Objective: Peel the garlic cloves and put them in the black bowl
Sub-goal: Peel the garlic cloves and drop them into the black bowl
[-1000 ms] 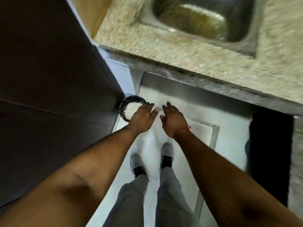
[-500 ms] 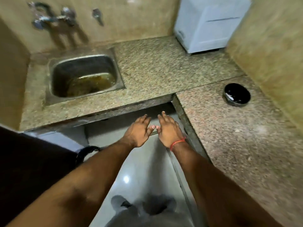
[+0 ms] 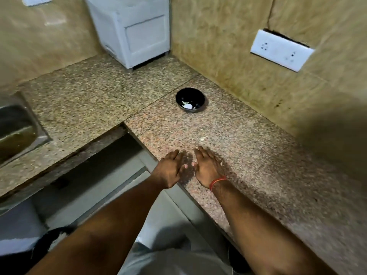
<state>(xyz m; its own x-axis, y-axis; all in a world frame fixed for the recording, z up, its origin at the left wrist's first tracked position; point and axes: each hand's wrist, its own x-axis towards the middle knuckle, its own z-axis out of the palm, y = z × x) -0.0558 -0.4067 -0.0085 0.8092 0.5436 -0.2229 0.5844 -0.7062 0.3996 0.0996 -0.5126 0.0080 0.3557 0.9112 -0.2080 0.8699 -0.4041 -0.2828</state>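
Granite worktop (image 3: pixel 248 155) corner now in view, floor gone from sight. Black bowl (image 3: pixel 190 100) with few peeled cloves (image 3: pixel 187 105) lies beyond left hand (image 3: pixel 170 169) and right hand (image 3: pixel 207 168); fingers straight, holding nothing. Small garlic piece (image 3: pixel 202 139) between right hand and bowl: likely next pick.

Bare forearms, no sleeves; red thread band (image 3: pixel 217 181) on right wrist; trousers (image 3: pixel 174 261) possibly grey.

We see a speckled brown-and-pink granite countertop (image 3: pixel 248 147), a black bowl (image 3: pixel 190 97) holding white garlic cloves (image 3: pixel 187 105), a red wrist thread (image 3: pixel 217 182), a white socket plate (image 3: pixel 281 50), and mottled ochre walls (image 3: pixel 228 42).
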